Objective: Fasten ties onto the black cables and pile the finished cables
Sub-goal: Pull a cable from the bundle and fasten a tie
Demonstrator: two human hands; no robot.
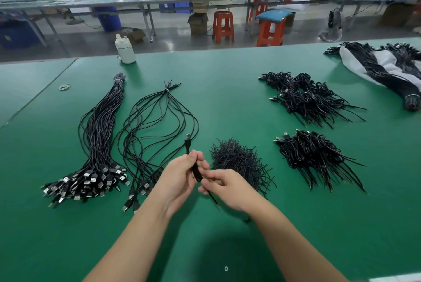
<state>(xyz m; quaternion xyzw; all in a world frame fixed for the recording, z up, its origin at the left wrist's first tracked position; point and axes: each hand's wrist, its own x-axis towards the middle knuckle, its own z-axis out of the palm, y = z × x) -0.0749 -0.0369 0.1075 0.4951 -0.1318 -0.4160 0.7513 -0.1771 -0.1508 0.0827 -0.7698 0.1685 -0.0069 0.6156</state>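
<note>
Centrally, a folded black cable [196, 172] is held above the green table [227, 81], its plug end [187, 139] pointing away. Left hand [180, 179] grips the folded bundle; right hand [224, 187] pinches its lower end, fingers curled. Loose ties [239, 163] lie just beyond the right hand. Untied cable bundles [98, 140] lie left; finished cable piles [312, 156] lie right.
</note>
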